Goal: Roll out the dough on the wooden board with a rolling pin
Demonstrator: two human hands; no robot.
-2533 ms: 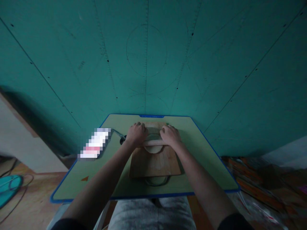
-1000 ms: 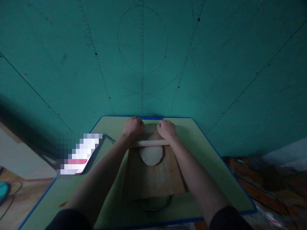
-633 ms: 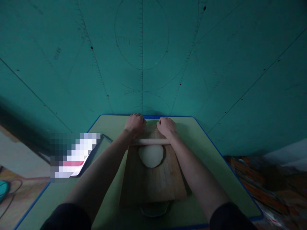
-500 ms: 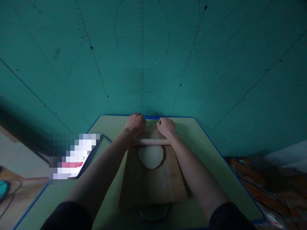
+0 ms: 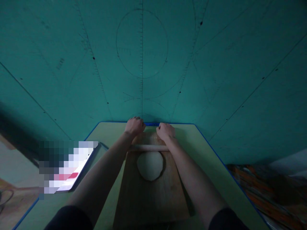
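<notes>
Seen from above, two bare forearms in dark sleeves reach up the middle of the frame over a pale surface point(image 5: 203, 169) with a blue edge. A pale rolling pin point(image 5: 151, 148) lies at the centre, its long axis running left to right, across the line of the forearms. Its ends are lost at the arms, so the wrists or lower forearms appear to rest over it.

The left hand point(image 5: 134, 125) and right hand point(image 5: 166, 130) are both higher in the frame than the pin, one on either side. Fingers curl inward on each; nothing shows in them, but the palms are hidden, so how far they close cannot be told.

Directly below the pin, on a wooden board point(image 5: 148, 204), is a flat, roundish piece of dough point(image 5: 150, 166), its top edge meeting or just beside the pin. It sits midway between the arms; the right hand, slightly lower in the frame, is barely the nearer. At left lies a bright flat object point(image 5: 83, 164), partly pixelated.
</notes>
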